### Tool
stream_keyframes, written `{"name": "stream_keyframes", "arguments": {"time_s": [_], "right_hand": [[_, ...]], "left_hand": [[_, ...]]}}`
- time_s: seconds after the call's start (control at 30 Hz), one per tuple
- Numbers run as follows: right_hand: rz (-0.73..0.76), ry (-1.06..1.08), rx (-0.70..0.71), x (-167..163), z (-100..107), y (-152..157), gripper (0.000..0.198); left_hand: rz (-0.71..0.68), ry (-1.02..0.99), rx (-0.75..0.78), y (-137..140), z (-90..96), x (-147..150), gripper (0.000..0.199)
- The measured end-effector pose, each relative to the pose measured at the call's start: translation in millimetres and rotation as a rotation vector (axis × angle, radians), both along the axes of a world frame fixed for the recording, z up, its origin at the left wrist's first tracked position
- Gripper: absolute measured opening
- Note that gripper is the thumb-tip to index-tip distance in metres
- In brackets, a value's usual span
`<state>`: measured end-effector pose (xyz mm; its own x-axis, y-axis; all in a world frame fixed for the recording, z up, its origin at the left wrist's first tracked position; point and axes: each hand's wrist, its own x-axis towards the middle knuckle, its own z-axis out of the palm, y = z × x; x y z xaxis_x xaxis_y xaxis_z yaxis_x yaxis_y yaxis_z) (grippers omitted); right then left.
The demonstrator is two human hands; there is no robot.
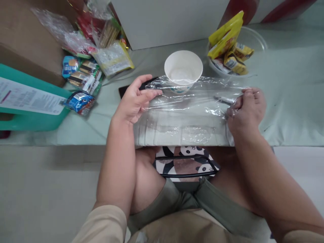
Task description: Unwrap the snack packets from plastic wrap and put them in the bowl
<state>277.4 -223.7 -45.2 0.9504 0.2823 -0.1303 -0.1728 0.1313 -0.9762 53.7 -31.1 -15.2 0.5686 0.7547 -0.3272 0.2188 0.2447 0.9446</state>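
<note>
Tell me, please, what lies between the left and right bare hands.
The head view shows clear plastic film, with the round white paper cup partly behind it and a slim, unclear item near the right hand.

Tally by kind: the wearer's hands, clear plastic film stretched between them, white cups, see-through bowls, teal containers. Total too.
Hands: 2 (left hand, right hand)
Clear plastic film: 1
White cup: 1
See-through bowl: 1
Teal container: 1
Total: 6
</note>
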Motion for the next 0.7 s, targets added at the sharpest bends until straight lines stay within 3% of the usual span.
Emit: {"name": "stream_keyframes", "arguments": {"time_s": [0.1, 0.23, 0.33, 0.43, 0.6, 0.7], "right_hand": [[-0.027, 0.018, 0.015, -0.1, 1.8, 2.0, 0.021], [-0.064, 0.061, 0.033, 0.0, 3.2, 5.5, 0.02], [-0.057, 0.103, 0.042, -0.2, 3.5, 7.8, 0.022], [-0.008, 0.139, 0.023, 0.1, 2.7, 7.6, 0.018], [0.002, 0.147, 0.002, -1.7, 4.1, 6.9, 0.017], [0.002, 0.134, -0.011, -4.2, 6.4, 7.9, 0.014]], "left_hand": [[-0.121, 0.069, -0.079, 1.3, -0.4, -2.3, 0.021], [-0.432, 0.173, -0.047, 2.5, -1.3, -6.1, 0.028], [-0.494, 0.153, -0.036, 2.1, -2.5, -6.4, 0.019], [-0.406, 0.086, -0.01, 0.6, -6.3, -2.4, 0.019], [0.008, -0.035, 0.004, -1.7, -14.4, 11.8, 0.019], [0.133, -0.033, 0.069, -2.6, -14.7, 17.5, 0.021]]}}
